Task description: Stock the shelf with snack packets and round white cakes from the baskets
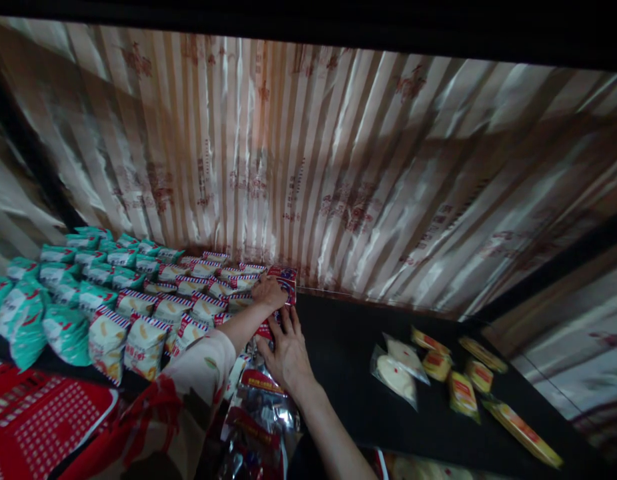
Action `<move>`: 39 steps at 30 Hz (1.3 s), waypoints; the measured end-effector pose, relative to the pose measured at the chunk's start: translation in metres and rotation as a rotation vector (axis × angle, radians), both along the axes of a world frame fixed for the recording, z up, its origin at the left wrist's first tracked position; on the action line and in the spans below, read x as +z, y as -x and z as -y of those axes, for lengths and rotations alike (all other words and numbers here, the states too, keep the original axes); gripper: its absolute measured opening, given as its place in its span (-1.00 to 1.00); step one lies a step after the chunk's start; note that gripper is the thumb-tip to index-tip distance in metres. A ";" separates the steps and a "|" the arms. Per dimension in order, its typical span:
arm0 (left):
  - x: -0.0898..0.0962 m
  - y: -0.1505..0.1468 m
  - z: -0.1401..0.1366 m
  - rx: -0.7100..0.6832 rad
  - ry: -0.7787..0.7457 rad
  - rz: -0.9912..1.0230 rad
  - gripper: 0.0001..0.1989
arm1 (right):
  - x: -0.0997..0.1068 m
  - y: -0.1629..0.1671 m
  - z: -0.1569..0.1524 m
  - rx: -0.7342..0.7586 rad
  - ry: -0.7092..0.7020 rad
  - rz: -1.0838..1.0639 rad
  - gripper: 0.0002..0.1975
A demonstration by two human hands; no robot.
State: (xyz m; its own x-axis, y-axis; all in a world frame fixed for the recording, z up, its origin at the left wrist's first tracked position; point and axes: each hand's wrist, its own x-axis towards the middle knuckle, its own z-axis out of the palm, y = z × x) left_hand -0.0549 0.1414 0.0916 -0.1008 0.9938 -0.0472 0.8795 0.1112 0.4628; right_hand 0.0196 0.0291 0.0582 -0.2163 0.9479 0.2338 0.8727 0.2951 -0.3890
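Note:
My left hand (269,292) reaches to the back of the black shelf, its fingers curled against a red-and-blue snack packet (290,285) near the curtain. Just in front, my right hand (288,353) lies with its fingers spread, fingertips close to that packet's lower edge. Beneath and between the hands, a second red packet (264,330) shows in part. White snack bags with striped tops (192,287) stand in rows to the left of my left hand. Below my right wrist are shiny dark-red packages (261,407), partly covered by my arms.
Teal snack bags (65,327) fill the shelf's far left. On the right side of the black shelf (345,360) lie flat white packs (397,375) and several yellow wrapped packs (462,395). A red basket (53,420) is at lower left. A striped, printed curtain (298,153) hangs behind.

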 end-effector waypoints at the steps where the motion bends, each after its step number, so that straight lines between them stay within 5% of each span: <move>1: 0.000 0.000 0.000 0.003 -0.005 -0.003 -0.52 | 0.001 0.001 0.000 -0.005 0.007 0.007 -0.46; 19: 0.000 0.015 0.013 -0.116 -0.118 0.062 -0.62 | 0.001 0.000 0.001 -0.040 -0.105 0.095 -0.46; 26: 0.015 0.023 0.026 -0.181 -0.202 0.191 -0.73 | 0.008 -0.007 0.010 0.037 -0.313 -0.067 -0.54; 30: 0.028 0.043 0.080 -0.250 -0.251 0.344 -0.72 | 0.021 -0.011 0.057 0.138 -0.480 -0.311 -0.60; 32: 0.037 0.063 0.126 -0.368 -0.273 0.695 -0.76 | 0.023 -0.008 0.091 0.240 -0.474 -0.427 -0.63; 34: 0.042 0.089 0.175 -0.497 -0.139 0.932 -0.76 | 0.017 -0.002 0.126 0.437 -0.388 -0.533 -0.68; 37: 0.025 0.128 0.238 -0.537 0.113 1.138 -0.67 | -0.009 0.014 0.166 0.578 -0.085 -0.567 -0.77; 39: -0.012 0.144 0.263 -0.395 0.344 1.121 -0.67 | -0.037 0.025 0.179 0.517 0.316 -0.471 -0.78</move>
State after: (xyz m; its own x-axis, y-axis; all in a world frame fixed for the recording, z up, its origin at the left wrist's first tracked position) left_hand -0.1993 -0.1216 0.0800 0.4674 0.8657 -0.1791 0.0173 0.1936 0.9809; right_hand -0.0058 -0.1496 0.0211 -0.5949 0.7906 0.1453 0.3757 0.4333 -0.8192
